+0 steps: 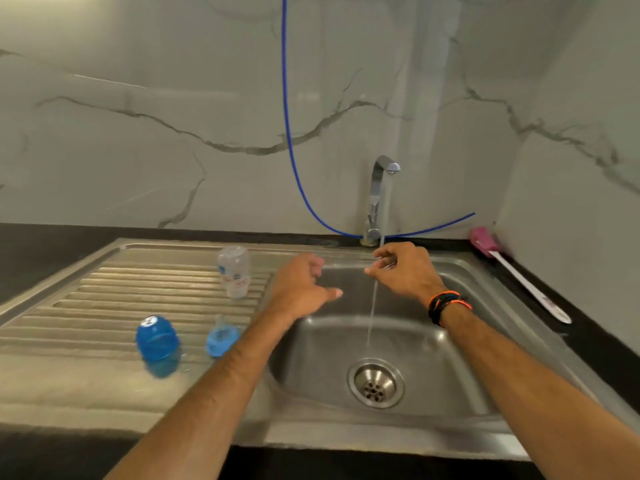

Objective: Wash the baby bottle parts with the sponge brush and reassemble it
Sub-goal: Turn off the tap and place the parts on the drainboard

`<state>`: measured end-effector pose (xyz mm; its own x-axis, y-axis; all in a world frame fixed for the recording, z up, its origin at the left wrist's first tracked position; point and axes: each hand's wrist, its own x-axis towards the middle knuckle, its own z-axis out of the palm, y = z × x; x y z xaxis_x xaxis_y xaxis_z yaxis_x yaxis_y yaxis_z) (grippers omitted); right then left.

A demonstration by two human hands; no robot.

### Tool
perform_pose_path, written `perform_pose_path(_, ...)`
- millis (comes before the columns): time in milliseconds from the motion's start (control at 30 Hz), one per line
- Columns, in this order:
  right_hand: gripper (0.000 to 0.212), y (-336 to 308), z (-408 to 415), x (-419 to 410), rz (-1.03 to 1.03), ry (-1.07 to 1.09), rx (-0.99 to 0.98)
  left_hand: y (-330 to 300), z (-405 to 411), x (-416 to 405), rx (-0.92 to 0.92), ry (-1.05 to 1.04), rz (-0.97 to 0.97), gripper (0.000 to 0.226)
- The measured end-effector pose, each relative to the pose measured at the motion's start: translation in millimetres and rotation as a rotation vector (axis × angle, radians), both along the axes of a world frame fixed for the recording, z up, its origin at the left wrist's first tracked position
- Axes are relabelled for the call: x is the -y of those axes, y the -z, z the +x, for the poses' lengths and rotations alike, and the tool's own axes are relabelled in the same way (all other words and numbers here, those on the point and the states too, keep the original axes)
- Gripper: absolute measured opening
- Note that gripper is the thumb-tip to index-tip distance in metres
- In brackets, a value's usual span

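Water ran from the tap (381,188) into the sink (460,393), and both hands hovered over the basin. The right hand (407,271) sat at the stream with fingers pinched together, possibly around something small and clear, though I cannot tell. The left hand (301,289) was loosely curled and held nothing. On the drainboard the clear bottle (234,276) stood inverted, with the blue cap (157,337) and the blue collar with nipple (221,339) nearer, all apart. The sponge brush (512,271) lay untouched on the counter (606,341) at the right. This looked like a rinse; next, the right hand would need to fetch the brush.
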<state>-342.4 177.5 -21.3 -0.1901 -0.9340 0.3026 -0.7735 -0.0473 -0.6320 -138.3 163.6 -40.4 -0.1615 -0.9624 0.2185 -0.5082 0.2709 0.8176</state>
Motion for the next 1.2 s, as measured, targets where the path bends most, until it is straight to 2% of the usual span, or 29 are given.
perform_pose_path(133,0.028,9.0,-34.4,19.7,0.021,0.085,-0.051,28.4,-46.8,18.0,0.085,0.099,0.139,0.073)
perform_pose_path(300,0.025,21.3,-60.0,63.1,0.038,0.16,-0.099,56.1,-75.3,39.7,0.127,0.137,0.204,0.072)
perform_pose_path(467,0.037,19.2,-57.2,110.7,0.018,0.182,-0.13,71.8,-77.3,48.4,0.218,0.162,0.214,0.074)
perform_pose_path(600,0.057,19.5,-45.4,141.3,0.027,0.241,-0.291,74.7,-81.9,48.3,0.221,0.171,0.22,0.072)
perform_pose_path(733,0.061,17.9,-34.2,157.9,-0.108,0.34,-0.433,77.7,-81.1,50.6,0.204,0.157,0.237,0.072)
perform_pose_path(800,0.063,17.3,-35.9,162.3,-0.083,0.369,-0.355,77.8,-80.2,51.5,0.198,0.152,0.239,0.071)
perform_pose_path(900,0.071,20.7,-41.7,166.0,0.015,0.317,-0.106,76.8,-79.3,52.1,0.186,0.15,0.242,0.07)
perform_pose_path(1000,0.067,23.5,-44.0,154.4,0.062,0.258,0.089,76.0,-79.0,52.5,0.193,0.154,0.243,0.07)
perform_pose_path(1067,0.066,23.9,-45.3,140.3,0.053,0.25,0.13,75.0,-78.7,51.8,0.196,0.153,0.245,0.07)
perform_pose_path(1200,0.062,30.7,-48.5,108.7,0.047,0.215,0.086,71.9,-75.8,49.5,0.213,0.138,0.242,0.069)
